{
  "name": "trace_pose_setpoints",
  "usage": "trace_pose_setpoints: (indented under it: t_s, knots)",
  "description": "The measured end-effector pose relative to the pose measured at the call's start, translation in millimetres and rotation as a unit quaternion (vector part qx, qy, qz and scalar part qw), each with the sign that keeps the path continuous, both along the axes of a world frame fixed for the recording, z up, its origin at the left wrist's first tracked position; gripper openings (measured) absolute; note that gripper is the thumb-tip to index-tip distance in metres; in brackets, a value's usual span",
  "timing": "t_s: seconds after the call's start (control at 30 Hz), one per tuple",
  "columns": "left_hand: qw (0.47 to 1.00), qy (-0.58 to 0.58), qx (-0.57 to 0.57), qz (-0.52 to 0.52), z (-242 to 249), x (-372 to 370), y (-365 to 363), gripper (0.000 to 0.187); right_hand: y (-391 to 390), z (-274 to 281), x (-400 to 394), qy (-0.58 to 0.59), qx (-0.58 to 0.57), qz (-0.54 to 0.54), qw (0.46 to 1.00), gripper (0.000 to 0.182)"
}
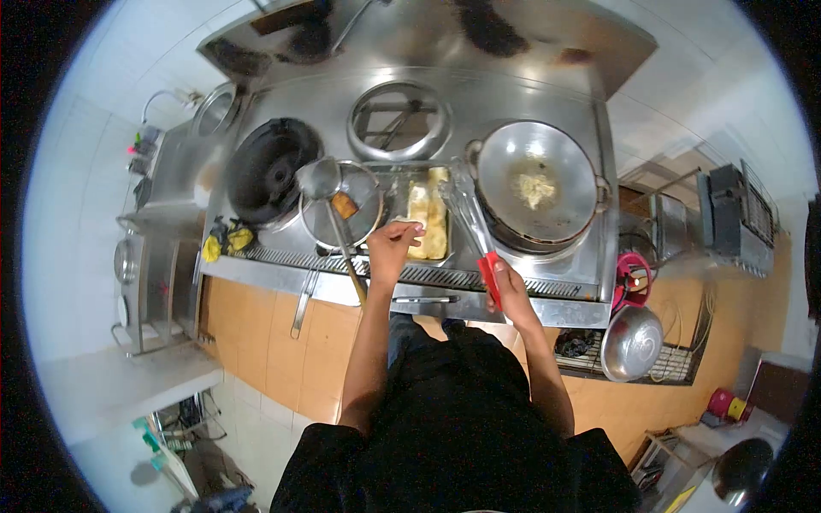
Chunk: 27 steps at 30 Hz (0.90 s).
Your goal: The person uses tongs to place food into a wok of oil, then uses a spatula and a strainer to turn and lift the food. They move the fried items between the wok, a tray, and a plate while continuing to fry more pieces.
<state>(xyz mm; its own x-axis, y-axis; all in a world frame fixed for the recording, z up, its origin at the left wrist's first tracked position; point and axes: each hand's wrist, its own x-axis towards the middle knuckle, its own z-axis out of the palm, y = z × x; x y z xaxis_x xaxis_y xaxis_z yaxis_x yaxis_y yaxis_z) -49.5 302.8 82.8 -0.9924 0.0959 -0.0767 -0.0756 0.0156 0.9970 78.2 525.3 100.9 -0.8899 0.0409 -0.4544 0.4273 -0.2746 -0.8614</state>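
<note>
My left hand [393, 246] is over the near left side of a rectangular tray [395, 192], its fingertips pinched together; whatever they may hold is too small to make out. Pale yellow, battered-looking pieces [428, 209] lie along the tray's right side. My right hand [511, 295] grips the red handle of metal tongs [466, 209], whose tips point away from me between the tray and a large wok [496, 171]. In the wok's middle, a pale piece of food [537, 190] sits in bubbling oil.
Left of the tray, a round strainer [376, 227] holds a browned piece [344, 205], with a long-handled ladle [319, 179] across it. A blackened burner [269, 175] stands farther left, an open burner ring [398, 120] behind. Another pair of tongs [304, 303] hangs at the front edge.
</note>
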Motion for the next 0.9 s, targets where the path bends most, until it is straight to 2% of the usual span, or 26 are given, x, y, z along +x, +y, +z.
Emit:
trace_pose_setpoints:
  t_s: [0.07, 0.1, 0.13, 0.17, 0.2, 0.23, 0.27, 0.3, 0.33, 0.43, 0.57, 0.8, 0.9]
  knots:
    - [0.998, -0.012, -0.031, 0.045, 17.0, 8.7, -23.5, 0.018, -20.0, -9.0, -6.1, 0.025, 0.057, 0.035, 0.997, 0.053]
    - [0.994, -0.022, -0.082, 0.069, 16.4, 12.7, -39.0, 0.016, -27.0, -10.9, -9.2, 0.022, 0.051, 0.045, 0.997, 0.053]
    - [0.987, -0.031, -0.132, 0.091, 13.8, 16.7, -56.4, 0.015, -33.4, -12.5, -13.3, 0.007, 0.112, 0.065, 0.992, 0.053]
    - [0.982, -0.045, -0.147, 0.106, 6.8, 20.7, -74.7, 0.017, -39.7, -13.8, -18.2, -0.004, 0.172, 0.083, 0.982, 0.053]
    - [0.980, -0.028, -0.143, 0.133, 10.5, 25.4, -87.1, 0.018, -44.2, -27.2, -22.5, -0.005, 0.169, 0.090, 0.981, 0.053]
    - [0.981, -0.023, -0.119, 0.154, 4.3, 29.8, -102.4, 0.018, -47.1, -50.9, -26.3, 0.116, 0.313, 0.061, 0.941, 0.053]
    - [0.980, -0.016, -0.093, 0.173, -1.8, 34.7, -116.6, 0.018, -51.3, -64.1, -29.1, 0.233, 0.445, 0.029, 0.864, 0.053]
    - [0.981, -0.004, -0.078, 0.176, -0.6, 39.9, -126.7, 0.019, -55.0, -39.4, -32.7, 0.163, 0.441, 0.065, 0.880, 0.054]
    - [0.981, -0.004, -0.077, 0.176, -0.1, 44.1, -136.6, 0.019, -59.9, -35.9, -33.9, 0.164, 0.442, 0.065, 0.880, 0.054]
    - [0.977, -0.052, -0.090, 0.186, -8.5, 47.2, -170.3, 0.031, -71.9, -38.2, -37.8, 0.135, 0.542, 0.082, 0.825, 0.057]
    - [0.982, -0.053, -0.080, 0.163, -9.9, 41.9, -205.3, 0.028, -96.4, -49.3, -40.3, 0.121, 0.603, 0.069, 0.786, 0.061]
    - [0.979, -0.067, -0.137, 0.135, -22.7, 30.6, -253.3, 0.026, -141.9, -58.9, -52.0, 0.089, 0.632, 0.037, 0.769, 0.062]
    - [0.990, -0.058, -0.093, 0.093, -38.1, 30.5, -272.4, 0.024, -149.9, -65.9, -64.7, 0.062, 0.635, 0.001, 0.770, 0.062]
